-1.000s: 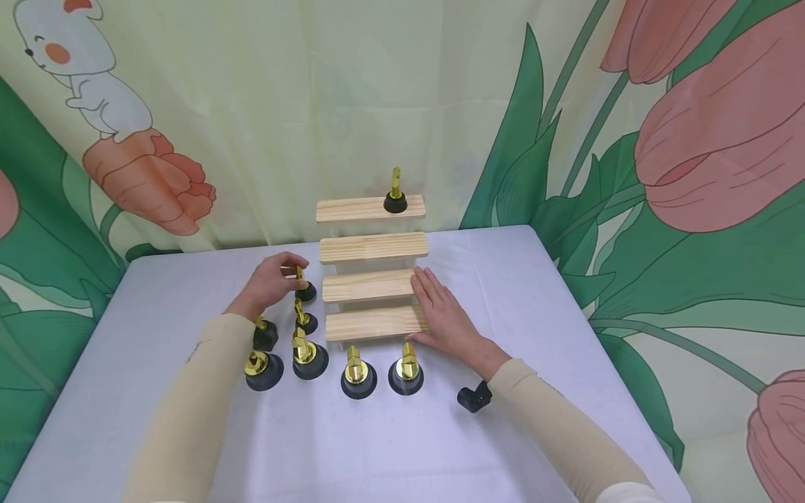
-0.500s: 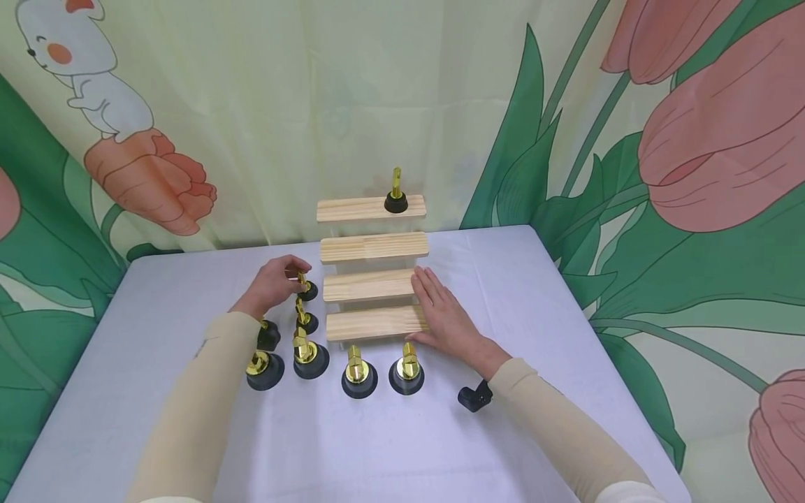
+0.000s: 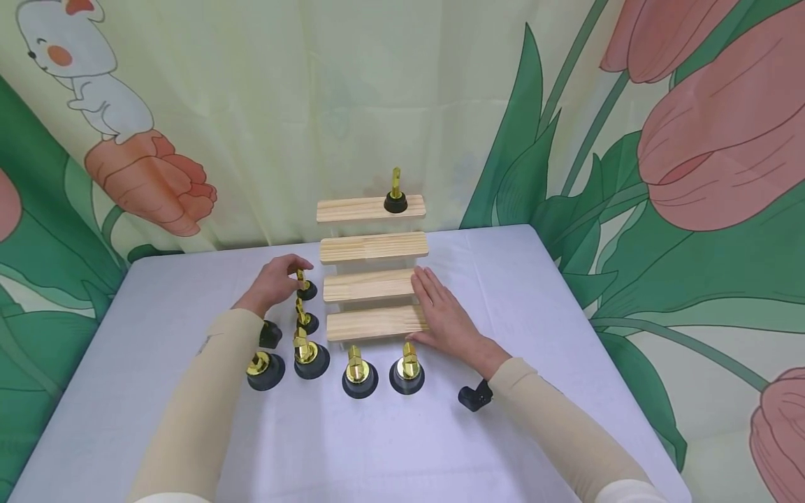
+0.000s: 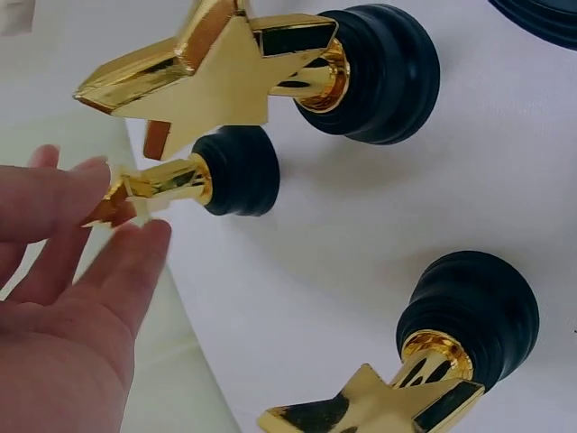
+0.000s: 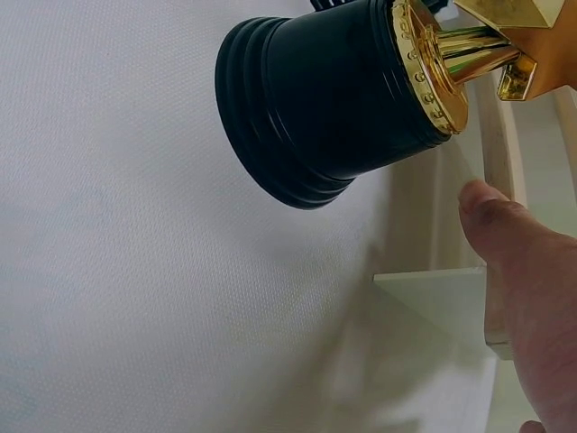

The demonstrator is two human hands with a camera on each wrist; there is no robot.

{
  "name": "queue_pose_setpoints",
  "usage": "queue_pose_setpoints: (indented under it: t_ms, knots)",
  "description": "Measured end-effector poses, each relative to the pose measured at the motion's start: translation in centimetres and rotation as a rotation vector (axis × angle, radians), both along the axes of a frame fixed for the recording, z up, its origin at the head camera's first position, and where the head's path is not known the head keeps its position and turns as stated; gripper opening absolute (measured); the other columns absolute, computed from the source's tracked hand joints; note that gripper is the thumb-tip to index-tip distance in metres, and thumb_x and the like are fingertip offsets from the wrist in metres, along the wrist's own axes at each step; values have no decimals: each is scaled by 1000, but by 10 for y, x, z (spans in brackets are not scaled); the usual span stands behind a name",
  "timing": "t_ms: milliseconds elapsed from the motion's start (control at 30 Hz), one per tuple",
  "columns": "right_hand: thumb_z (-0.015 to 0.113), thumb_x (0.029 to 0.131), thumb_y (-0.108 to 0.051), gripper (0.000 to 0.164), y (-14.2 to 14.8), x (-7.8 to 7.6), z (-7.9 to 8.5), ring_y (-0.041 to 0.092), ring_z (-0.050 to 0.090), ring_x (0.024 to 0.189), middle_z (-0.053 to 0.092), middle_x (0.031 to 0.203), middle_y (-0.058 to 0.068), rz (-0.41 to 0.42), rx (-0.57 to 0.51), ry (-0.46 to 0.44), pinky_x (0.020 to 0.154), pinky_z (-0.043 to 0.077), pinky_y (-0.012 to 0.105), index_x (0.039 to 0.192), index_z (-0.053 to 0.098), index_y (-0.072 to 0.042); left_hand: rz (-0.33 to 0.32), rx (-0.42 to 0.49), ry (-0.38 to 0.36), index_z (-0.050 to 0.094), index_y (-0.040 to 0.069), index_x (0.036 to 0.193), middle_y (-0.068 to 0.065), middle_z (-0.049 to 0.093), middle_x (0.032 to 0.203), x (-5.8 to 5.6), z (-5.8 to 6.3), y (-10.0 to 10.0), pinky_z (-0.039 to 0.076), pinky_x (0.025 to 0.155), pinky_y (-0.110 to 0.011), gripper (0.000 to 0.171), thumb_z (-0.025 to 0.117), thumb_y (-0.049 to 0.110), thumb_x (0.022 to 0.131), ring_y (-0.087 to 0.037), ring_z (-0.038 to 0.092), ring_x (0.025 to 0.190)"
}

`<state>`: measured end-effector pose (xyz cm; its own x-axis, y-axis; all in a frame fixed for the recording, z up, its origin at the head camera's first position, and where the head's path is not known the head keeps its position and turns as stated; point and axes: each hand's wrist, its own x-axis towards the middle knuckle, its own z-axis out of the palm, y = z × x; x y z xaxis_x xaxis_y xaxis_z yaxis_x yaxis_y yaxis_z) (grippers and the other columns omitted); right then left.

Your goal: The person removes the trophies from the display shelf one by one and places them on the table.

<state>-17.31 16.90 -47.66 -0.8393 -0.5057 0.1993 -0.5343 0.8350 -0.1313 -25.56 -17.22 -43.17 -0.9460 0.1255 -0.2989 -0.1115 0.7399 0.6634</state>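
In the head view my left hand (image 3: 270, 285) is at a small gold star trophy (image 3: 307, 290) left of the tiered wooden rack (image 3: 371, 287). The left wrist view shows thumb and fingers pinching the star (image 4: 117, 200), with its dark round base (image 4: 242, 171) standing on the cloth. My right hand (image 3: 449, 321) rests with straight fingers against the right ends of the two lower planks. In the right wrist view its thumb (image 5: 494, 216) lies along a plank edge, beside a large trophy base (image 5: 315, 99).
Another small trophy (image 3: 307, 322) and a larger trophy (image 3: 311, 360) stand in line before the left hand. More large trophies (image 3: 360, 381) (image 3: 407, 377) stand in front of the rack; one (image 3: 267, 373) is partly behind the left sleeve. A small trophy (image 3: 395, 202) sits on the top plank.
My left hand has shifted slightly to the right at the small trophy, which stays nearly in place. The right hand has not moved.
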Motion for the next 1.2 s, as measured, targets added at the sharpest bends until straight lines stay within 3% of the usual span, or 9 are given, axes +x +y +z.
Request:
queue_pose_setpoints:
  t_ms: [300,533,867,1200]
  knots:
    - [83,74,-51,120,0,0,0,34,11,154,12,166,19,5,-4,-2,119,34,51,156,14,2,-9,7,30,51,6,136,-20,45,150,3,17,-2,33,117,-58,37,47,6,99,-40,33,146]
    - [83,75,-50,119,0,1,2,34,10,154,12,165,20,6,-12,-5,119,34,52,156,14,2,-37,41,122,50,3,137,-21,48,147,5,36,-4,35,116,-57,36,50,14,102,-40,39,142]
    - [83,76,-47,117,-1,2,3,33,9,155,13,165,20,-4,0,-15,122,29,48,156,15,3,48,108,187,45,9,142,-16,46,148,7,69,-1,39,113,-58,42,49,27,104,-36,40,140]
    - [83,75,-49,118,0,4,4,35,12,154,12,165,21,6,-1,3,122,29,48,156,16,5,29,172,306,47,12,142,-12,50,146,8,91,7,41,112,-57,45,52,34,103,-33,43,140]
